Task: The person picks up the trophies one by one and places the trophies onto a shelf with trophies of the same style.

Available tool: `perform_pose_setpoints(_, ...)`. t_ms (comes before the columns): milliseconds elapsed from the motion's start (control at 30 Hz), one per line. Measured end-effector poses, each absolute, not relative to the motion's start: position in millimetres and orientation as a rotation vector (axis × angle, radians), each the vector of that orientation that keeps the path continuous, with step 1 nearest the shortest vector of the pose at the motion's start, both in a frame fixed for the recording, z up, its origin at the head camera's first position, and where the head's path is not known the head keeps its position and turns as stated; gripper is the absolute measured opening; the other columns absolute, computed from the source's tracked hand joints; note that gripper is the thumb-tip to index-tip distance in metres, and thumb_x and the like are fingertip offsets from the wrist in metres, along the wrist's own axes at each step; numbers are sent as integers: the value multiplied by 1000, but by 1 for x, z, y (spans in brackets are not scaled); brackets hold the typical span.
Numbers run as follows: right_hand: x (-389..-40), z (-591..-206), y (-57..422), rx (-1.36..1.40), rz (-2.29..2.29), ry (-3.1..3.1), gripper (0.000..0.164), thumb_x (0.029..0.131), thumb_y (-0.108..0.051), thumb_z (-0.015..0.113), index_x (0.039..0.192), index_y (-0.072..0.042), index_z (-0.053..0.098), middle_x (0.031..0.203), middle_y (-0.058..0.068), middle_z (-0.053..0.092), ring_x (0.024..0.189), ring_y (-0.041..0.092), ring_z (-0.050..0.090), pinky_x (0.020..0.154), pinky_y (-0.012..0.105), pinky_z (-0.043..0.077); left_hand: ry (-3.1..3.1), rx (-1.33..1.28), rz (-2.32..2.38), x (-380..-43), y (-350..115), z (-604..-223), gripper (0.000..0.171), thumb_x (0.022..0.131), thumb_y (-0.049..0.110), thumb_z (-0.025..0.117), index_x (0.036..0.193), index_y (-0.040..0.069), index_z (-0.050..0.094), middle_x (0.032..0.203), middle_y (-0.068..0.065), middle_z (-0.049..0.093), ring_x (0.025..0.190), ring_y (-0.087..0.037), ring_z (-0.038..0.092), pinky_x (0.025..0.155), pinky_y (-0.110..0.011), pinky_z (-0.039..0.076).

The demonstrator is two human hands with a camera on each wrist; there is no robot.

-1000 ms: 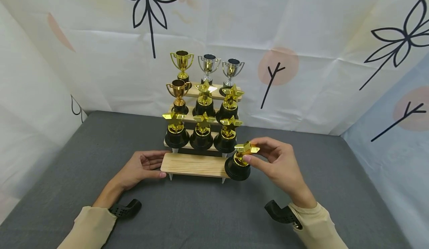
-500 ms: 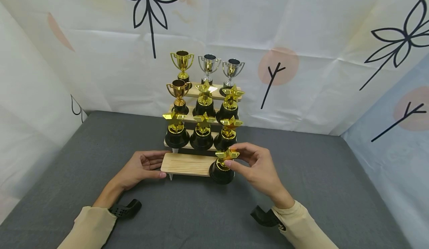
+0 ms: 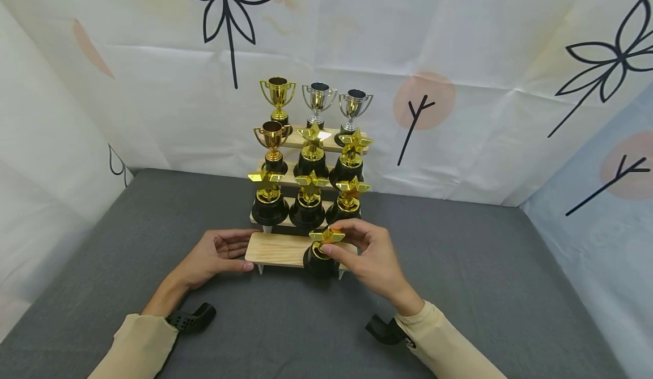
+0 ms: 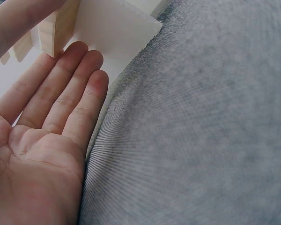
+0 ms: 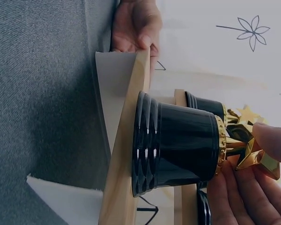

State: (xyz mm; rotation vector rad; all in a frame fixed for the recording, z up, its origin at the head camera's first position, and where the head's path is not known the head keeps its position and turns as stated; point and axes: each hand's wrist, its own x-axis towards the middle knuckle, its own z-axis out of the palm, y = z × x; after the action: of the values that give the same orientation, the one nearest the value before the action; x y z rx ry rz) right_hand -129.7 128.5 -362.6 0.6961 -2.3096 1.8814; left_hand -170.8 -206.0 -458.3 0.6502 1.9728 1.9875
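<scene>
My right hand [image 3: 374, 263] pinches a star trophy [image 3: 319, 263] by its gold star, thumb in front and fingers behind. Its black base is upright at the right half of the lowest wooden step [image 3: 278, 250]; in the right wrist view the base [image 5: 178, 145] lies right at the board's surface. My left hand [image 3: 214, 260] is at the left end of that step, thumb near the front corner. In the left wrist view its fingers [image 4: 68, 93] are extended along the white side support [image 4: 112, 35], beside the board's end.
Higher steps of the stand bear several star trophies [image 3: 308, 212], a bronze cup [image 3: 272, 138], a gold cup [image 3: 278, 93] and two silver cups [image 3: 318, 98]. The stand is on a grey cloth-covered table [image 3: 285, 328], before a patterned white backdrop [image 3: 490, 130].
My right hand has carried the star trophy leftward, from beyond the right end of the lowest step to over its right half. The left hand has stayed in place.
</scene>
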Motion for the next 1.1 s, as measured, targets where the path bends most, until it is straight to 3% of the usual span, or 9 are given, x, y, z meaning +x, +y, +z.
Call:
perform_pose_setpoints(600,-133,-365,89,687,1890,-2308,29,85,-1,82,112,1,72,106,12,72,98,22,72,91,48,60,1956,653,1994,-170,-206,-457,73,79,-9,81,141,-21,44,138,-26,58,118,-16,65,99,-33,55)
perform_pose_setpoints(900,-136,-364,71,694,1904,-2308,30,86,-3,82,114,1,72,109,12,72,100,22,72,90,42,61,1932,679,2007,-171,-207,-458,72,80,-10,80,141,-21,43,135,-13,64,118,-17,65,99,-33,55)
perform_pose_setpoints(1100,-139,-364,61,710,1895,-2311,30,86,-5,82,114,0,72,109,12,72,101,22,72,90,39,61,1938,687,1998,-171,-207,-459,72,81,-9,80,141,-20,43,136,-14,63,119,-17,65,99,-33,55)
